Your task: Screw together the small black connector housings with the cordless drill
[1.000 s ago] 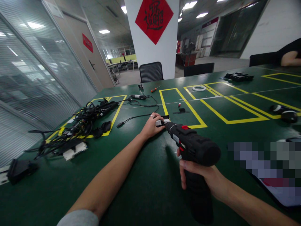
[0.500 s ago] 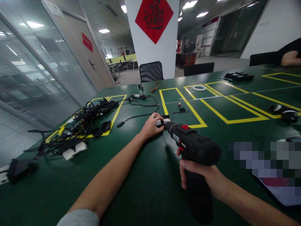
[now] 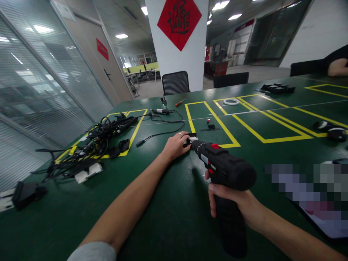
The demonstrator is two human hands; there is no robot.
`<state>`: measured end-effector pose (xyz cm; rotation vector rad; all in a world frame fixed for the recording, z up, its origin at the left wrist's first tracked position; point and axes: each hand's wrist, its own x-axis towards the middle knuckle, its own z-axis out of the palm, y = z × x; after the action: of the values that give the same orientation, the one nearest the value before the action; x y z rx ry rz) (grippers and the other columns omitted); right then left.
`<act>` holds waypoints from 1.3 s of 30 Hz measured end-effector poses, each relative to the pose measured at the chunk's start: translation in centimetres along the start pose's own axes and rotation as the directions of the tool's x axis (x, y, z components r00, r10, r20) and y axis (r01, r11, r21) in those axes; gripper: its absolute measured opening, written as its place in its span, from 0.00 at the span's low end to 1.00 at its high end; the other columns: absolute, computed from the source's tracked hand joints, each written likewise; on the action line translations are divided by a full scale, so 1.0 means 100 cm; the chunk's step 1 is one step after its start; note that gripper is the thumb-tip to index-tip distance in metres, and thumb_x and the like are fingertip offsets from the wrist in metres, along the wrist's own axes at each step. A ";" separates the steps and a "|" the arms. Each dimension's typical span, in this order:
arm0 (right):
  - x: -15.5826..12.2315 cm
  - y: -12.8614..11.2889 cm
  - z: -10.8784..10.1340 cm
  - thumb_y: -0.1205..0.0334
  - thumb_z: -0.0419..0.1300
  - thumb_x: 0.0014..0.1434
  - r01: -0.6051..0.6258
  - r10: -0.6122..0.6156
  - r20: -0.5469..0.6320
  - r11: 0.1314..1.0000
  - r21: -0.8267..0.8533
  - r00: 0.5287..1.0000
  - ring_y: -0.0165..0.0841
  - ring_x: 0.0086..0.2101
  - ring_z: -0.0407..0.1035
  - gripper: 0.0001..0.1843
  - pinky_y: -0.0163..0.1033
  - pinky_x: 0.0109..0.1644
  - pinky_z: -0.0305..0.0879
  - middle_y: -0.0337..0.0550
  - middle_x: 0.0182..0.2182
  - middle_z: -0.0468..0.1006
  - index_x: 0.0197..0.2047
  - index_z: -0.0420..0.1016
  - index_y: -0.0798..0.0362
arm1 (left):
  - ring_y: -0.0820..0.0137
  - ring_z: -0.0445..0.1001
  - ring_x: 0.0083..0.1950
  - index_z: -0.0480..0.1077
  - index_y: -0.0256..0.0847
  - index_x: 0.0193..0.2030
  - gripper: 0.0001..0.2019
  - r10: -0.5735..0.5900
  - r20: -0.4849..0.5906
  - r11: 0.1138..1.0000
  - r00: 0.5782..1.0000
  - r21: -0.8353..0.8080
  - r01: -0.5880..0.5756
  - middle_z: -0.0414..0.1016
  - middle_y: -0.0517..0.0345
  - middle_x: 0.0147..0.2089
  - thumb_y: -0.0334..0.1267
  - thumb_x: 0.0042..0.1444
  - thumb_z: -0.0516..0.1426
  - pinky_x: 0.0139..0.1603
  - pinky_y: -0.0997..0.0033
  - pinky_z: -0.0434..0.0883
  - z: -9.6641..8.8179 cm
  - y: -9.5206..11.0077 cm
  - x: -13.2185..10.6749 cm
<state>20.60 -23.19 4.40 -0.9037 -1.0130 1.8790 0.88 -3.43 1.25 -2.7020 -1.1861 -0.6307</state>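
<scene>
A black cordless drill (image 3: 223,163) with red switches is gripped by its handle in my right hand (image 3: 231,197). Its chuck points forward and left, right up against a small black-and-silver part (image 3: 192,137) on the green table. My left hand (image 3: 176,145), with a ring on one finger, is closed around that part and holds it down. Fingers and chuck cover most of the part, so its exact kind is unclear. Whether the bit touches it is hidden.
Tangled black cables (image 3: 100,137) lie at left. A corded pen-like tool (image 3: 160,111), a screwdriver (image 3: 179,103) and a white tape roll (image 3: 231,102) sit farther back. A small black piece (image 3: 211,126) lies beyond the drill. At far right is another person's arm (image 3: 338,67).
The fingers of my left hand have shifted slightly on the part. The drill stays at nearly the same place, and the whole view has moved a little.
</scene>
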 end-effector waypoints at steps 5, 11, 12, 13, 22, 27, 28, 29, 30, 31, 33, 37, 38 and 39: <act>0.000 -0.001 0.001 0.50 0.66 0.56 0.006 -0.006 -0.008 1.000 -0.019 1.000 0.33 0.21 0.73 0.23 0.38 0.29 0.67 0.36 0.22 0.77 0.48 0.64 0.52 | 0.60 0.70 0.60 0.69 0.42 0.53 0.16 -0.001 0.008 1.000 1.000 0.008 0.001 0.69 0.50 0.62 0.40 0.58 0.57 0.52 0.62 0.75 -0.001 0.001 0.000; 0.001 0.000 0.000 0.50 0.67 0.56 0.013 -0.013 -0.001 1.000 -0.005 1.000 0.33 0.21 0.73 0.23 0.38 0.29 0.67 0.37 0.23 0.77 0.48 0.64 0.52 | 0.59 0.71 0.59 0.69 0.40 0.53 0.17 0.014 0.016 1.000 1.000 0.010 -0.014 0.69 0.47 0.62 0.39 0.58 0.57 0.54 0.61 0.75 -0.002 0.000 0.000; 0.001 0.001 0.000 0.50 0.67 0.55 0.012 -0.012 0.001 1.000 0.001 1.000 0.33 0.21 0.73 0.24 0.38 0.29 0.67 0.36 0.22 0.77 0.48 0.64 0.52 | 0.59 0.71 0.59 0.69 0.40 0.53 0.17 0.016 0.015 1.000 1.000 0.007 -0.016 0.69 0.47 0.62 0.39 0.58 0.57 0.54 0.61 0.75 -0.002 -0.001 0.001; 0.001 0.001 0.000 0.50 0.67 0.55 0.010 -0.010 0.004 1.000 0.006 1.000 0.33 0.21 0.73 0.24 0.38 0.29 0.67 0.36 0.22 0.77 0.48 0.64 0.52 | 0.59 0.72 0.59 0.70 0.40 0.53 0.17 0.018 0.013 1.000 1.000 0.003 -0.018 0.69 0.47 0.62 0.39 0.58 0.57 0.54 0.60 0.75 -0.001 -0.001 0.001; 0.001 0.000 0.001 0.49 0.67 0.54 0.017 -0.017 -0.001 1.000 -0.001 1.000 0.32 0.20 0.73 0.24 0.37 0.28 0.67 0.36 0.22 0.77 0.48 0.64 0.51 | 0.59 0.70 0.62 0.71 0.37 0.54 0.18 0.050 -0.006 0.999 0.999 -0.015 -0.051 0.71 0.45 0.61 0.41 0.58 0.59 0.62 0.59 0.71 0.002 -0.007 0.001; -0.001 -0.001 0.002 0.50 0.67 0.54 0.013 -0.013 0.002 1.000 0.005 1.000 0.32 0.21 0.73 0.24 0.37 0.29 0.67 0.36 0.22 0.77 0.48 0.63 0.51 | 0.58 0.69 0.63 0.71 0.36 0.54 0.18 0.064 0.000 0.998 0.998 0.007 -0.064 0.71 0.44 0.62 0.41 0.59 0.58 0.63 0.58 0.70 0.002 -0.008 0.001; -0.001 -0.001 0.002 0.50 0.67 0.54 0.013 -0.013 0.001 1.000 0.007 1.000 0.32 0.21 0.73 0.24 0.37 0.29 0.67 0.36 0.22 0.77 0.48 0.63 0.51 | 0.58 0.69 0.63 0.71 0.36 0.54 0.18 0.062 0.004 0.998 0.998 0.013 -0.062 0.71 0.44 0.62 0.41 0.59 0.58 0.63 0.58 0.70 0.002 -0.007 0.001; -0.001 -0.001 0.002 0.50 0.67 0.54 0.009 -0.009 0.001 1.000 0.006 1.000 0.32 0.21 0.73 0.24 0.37 0.29 0.67 0.36 0.22 0.77 0.48 0.63 0.51 | 0.58 0.69 0.64 0.71 0.35 0.54 0.19 0.061 0.009 0.998 0.998 0.017 -0.061 0.71 0.44 0.62 0.41 0.59 0.58 0.63 0.58 0.70 0.002 -0.007 0.001; -0.001 -0.001 0.002 0.50 0.67 0.54 0.005 -0.005 0.002 1.000 0.008 1.000 0.33 0.21 0.73 0.25 0.38 0.29 0.67 0.36 0.22 0.77 0.48 0.63 0.51 | 0.58 0.69 0.64 0.71 0.35 0.55 0.19 0.058 0.013 0.998 0.998 0.021 -0.058 0.71 0.44 0.62 0.42 0.59 0.58 0.63 0.58 0.69 0.001 -0.006 0.001; -0.001 -0.001 0.002 0.49 0.67 0.54 0.001 -0.001 0.002 1.000 0.010 1.000 0.33 0.21 0.73 0.25 0.38 0.29 0.67 0.36 0.22 0.77 0.48 0.63 0.51 | 0.58 0.69 0.64 0.70 0.36 0.55 0.19 0.052 0.016 0.998 0.999 0.024 -0.052 0.71 0.44 0.62 0.42 0.59 0.58 0.63 0.58 0.70 0.000 -0.005 0.001; 0.000 -0.002 0.003 0.49 0.67 0.54 -0.004 0.004 -0.005 1.000 0.008 1.000 0.33 0.21 0.73 0.25 0.38 0.29 0.67 0.36 0.22 0.77 0.48 0.63 0.51 | 0.59 0.69 0.63 0.70 0.37 0.54 0.18 0.032 0.020 0.999 0.999 0.027 -0.032 0.70 0.45 0.62 0.42 0.60 0.58 0.61 0.59 0.71 -0.001 -0.004 0.001; -0.001 -0.002 0.003 0.50 0.67 0.55 -0.010 0.010 -0.013 1.000 0.002 1.000 0.33 0.21 0.73 0.25 0.38 0.29 0.67 0.36 0.22 0.77 0.48 0.63 0.52 | 0.59 0.70 0.61 0.70 0.40 0.54 0.17 0.004 0.025 1.000 1.000 0.025 -0.005 0.70 0.48 0.63 0.43 0.60 0.57 0.55 0.59 0.74 -0.002 -0.002 0.000; -0.001 -0.002 0.003 0.50 0.67 0.55 -0.008 0.008 -0.008 1.000 0.003 1.000 0.33 0.21 0.73 0.25 0.38 0.29 0.67 0.36 0.22 0.77 0.48 0.63 0.52 | 0.59 0.71 0.60 0.70 0.41 0.54 0.17 0.003 0.025 1.000 1.000 0.021 -0.003 0.70 0.49 0.62 0.43 0.60 0.57 0.53 0.59 0.75 -0.002 -0.002 0.000; -0.001 -0.002 0.003 0.50 0.67 0.55 -0.007 0.007 -0.006 1.000 0.004 1.000 0.33 0.21 0.73 0.25 0.38 0.29 0.67 0.36 0.22 0.77 0.48 0.63 0.51 | 0.59 0.71 0.59 0.70 0.42 0.54 0.16 0.000 0.021 1.000 1.000 0.011 0.000 0.69 0.49 0.62 0.43 0.59 0.57 0.52 0.59 0.75 -0.002 -0.003 0.000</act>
<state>20.49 -23.31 4.70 -0.9106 -1.0034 1.8825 0.64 -3.27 1.41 -2.7065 -1.1909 -0.5954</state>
